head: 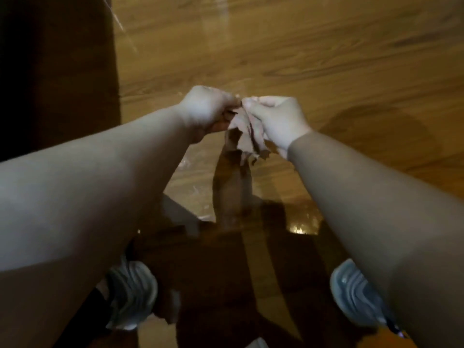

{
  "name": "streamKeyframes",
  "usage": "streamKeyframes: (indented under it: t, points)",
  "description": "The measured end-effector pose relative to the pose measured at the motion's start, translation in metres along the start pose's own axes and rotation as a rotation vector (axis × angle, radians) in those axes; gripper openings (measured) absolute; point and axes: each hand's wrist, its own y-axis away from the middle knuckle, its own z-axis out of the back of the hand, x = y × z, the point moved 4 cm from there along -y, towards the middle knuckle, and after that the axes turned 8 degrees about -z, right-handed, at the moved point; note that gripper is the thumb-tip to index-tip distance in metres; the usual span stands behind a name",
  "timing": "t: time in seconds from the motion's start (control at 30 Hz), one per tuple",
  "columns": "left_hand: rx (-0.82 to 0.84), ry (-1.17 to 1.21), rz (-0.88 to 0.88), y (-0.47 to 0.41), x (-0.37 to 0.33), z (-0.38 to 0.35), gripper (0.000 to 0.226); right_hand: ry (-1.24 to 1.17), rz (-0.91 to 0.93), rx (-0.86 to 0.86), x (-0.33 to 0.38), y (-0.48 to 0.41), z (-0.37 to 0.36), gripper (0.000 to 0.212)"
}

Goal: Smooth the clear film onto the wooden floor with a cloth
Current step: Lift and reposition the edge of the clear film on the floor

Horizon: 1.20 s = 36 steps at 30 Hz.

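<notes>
Cloth, a limp brown crumpled rag (242,133), hangs above the glossy clear film (192,169) on the wooden plank floor (339,54), its top bunched in the closed grip of left hand (204,110) and right hand (278,119); soft, probably best wadded.

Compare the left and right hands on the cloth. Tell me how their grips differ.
The left hand is a tight fist with its fingers hidden; the right hand shows its thumb along the top of the cloth. The hanging folds lie against the right hand, while little cloth shows under the left hand. Both grip the one cloth, above the floor.
</notes>
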Motion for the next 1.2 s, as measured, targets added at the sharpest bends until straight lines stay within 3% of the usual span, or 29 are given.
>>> streamKeyframes:
  t: [0.1,0.23,0.33,0.47,0.6,0.73,0.8,0.9,1.03,1.2]
  points:
    - [0.015,0.099,0.047,0.030,0.011,-0.016,0.025,-0.110,-0.033,0.064,-0.021,0.036,0.009,0.011]
    - [0.218,-0.009,0.047,0.086,0.040,-0.048,0.039,-0.147,-0.067,0.104,-0.063,0.089,0.031,0.020]
    - [0.282,-0.110,-0.003,0.133,0.064,-0.077,0.052,-0.218,-0.064,0.114,-0.098,0.131,0.052,0.012]
    - [0.347,-0.285,-0.088,0.187,0.086,-0.111,0.057,-0.210,-0.066,0.061,-0.138,0.176,0.082,0.028]
    - [0.311,-0.387,-0.150,0.242,0.090,-0.135,0.049,-0.189,-0.068,-0.073,-0.161,0.222,0.114,0.016]
    - [0.105,-0.303,-0.201,0.296,0.079,-0.134,0.033,-0.129,-0.015,-0.046,-0.161,0.274,0.144,0.015]
    - [0.069,-0.290,-0.236,0.327,0.076,-0.138,0.045,-0.108,0.012,-0.022,-0.160,0.310,0.158,0.011]
    - [0.182,-0.147,-0.162,0.375,0.072,-0.150,0.066,-0.112,0.055,-0.002,-0.157,0.365,0.173,0.002]
    - [0.404,-0.128,-0.019,0.437,0.066,-0.166,0.031,-0.123,0.091,-0.009,-0.141,0.423,0.189,0.013]
    - [0.202,0.081,-0.052,0.445,0.057,-0.194,0.014,-0.072,0.067,-0.155,-0.133,0.440,0.222,0.007]
